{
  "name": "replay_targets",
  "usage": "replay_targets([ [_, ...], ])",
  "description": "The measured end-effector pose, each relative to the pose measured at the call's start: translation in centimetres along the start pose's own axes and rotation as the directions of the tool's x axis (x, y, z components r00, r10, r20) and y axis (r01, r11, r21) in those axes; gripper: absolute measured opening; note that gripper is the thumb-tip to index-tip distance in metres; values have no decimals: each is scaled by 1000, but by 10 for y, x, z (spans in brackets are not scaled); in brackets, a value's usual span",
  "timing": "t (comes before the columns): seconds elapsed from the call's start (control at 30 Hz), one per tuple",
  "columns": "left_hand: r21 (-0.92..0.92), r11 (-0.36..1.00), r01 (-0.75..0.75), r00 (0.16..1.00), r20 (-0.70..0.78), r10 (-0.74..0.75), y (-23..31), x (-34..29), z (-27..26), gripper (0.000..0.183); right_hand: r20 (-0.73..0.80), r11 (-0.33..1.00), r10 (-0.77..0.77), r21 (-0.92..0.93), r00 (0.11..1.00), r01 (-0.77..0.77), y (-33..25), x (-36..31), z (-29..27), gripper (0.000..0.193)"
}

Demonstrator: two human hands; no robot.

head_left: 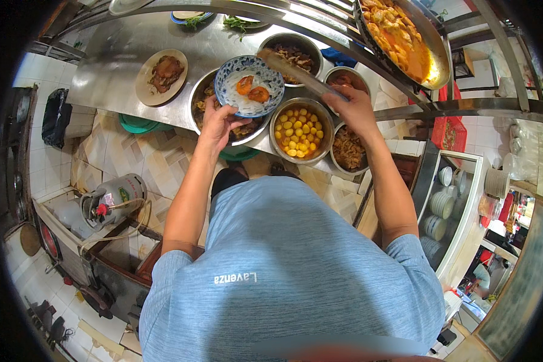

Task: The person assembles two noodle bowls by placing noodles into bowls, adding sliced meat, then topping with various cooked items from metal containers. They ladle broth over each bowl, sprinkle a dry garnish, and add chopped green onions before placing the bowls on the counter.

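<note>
My left hand (218,123) is closed on the rim of a blue-and-white patterned bowl (222,96), which holds white noodles and two orange-brown pieces. The bowl is over a metal bowl of cooked food (243,133), partly covering it. In my right hand (355,108) is a long, flat utensil (292,69), smeared by motion so its exact kind is unclear. Its far end reaches over a metal bowl of dark meat pieces (301,51). Just below lies a metal bowl of small yellow eggs in broth (301,131). Shredded brown food fills another bowl (349,148) near my right wrist.
A plate with a browned piece of meat (161,77) sits on the steel counter (111,66). A metal rack (320,27) crosses above, beside a large pan of orange stew (401,39). A gas cylinder (117,196) stands at lower left, a dish cabinet (458,205) at right.
</note>
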State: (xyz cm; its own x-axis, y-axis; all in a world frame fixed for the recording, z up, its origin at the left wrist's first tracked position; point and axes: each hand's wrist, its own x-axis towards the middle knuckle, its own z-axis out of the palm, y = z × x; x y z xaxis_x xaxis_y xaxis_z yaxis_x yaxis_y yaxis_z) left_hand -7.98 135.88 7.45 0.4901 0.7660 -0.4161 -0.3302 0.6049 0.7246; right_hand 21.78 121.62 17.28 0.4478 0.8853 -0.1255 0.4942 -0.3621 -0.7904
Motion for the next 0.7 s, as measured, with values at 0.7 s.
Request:
replay_targets([
  [0.7, -29, 995, -91, 996, -12, 91, 4, -52, -36, 70, 189, 974, -101, -182, 977, 136, -47, -13, 43, 52],
])
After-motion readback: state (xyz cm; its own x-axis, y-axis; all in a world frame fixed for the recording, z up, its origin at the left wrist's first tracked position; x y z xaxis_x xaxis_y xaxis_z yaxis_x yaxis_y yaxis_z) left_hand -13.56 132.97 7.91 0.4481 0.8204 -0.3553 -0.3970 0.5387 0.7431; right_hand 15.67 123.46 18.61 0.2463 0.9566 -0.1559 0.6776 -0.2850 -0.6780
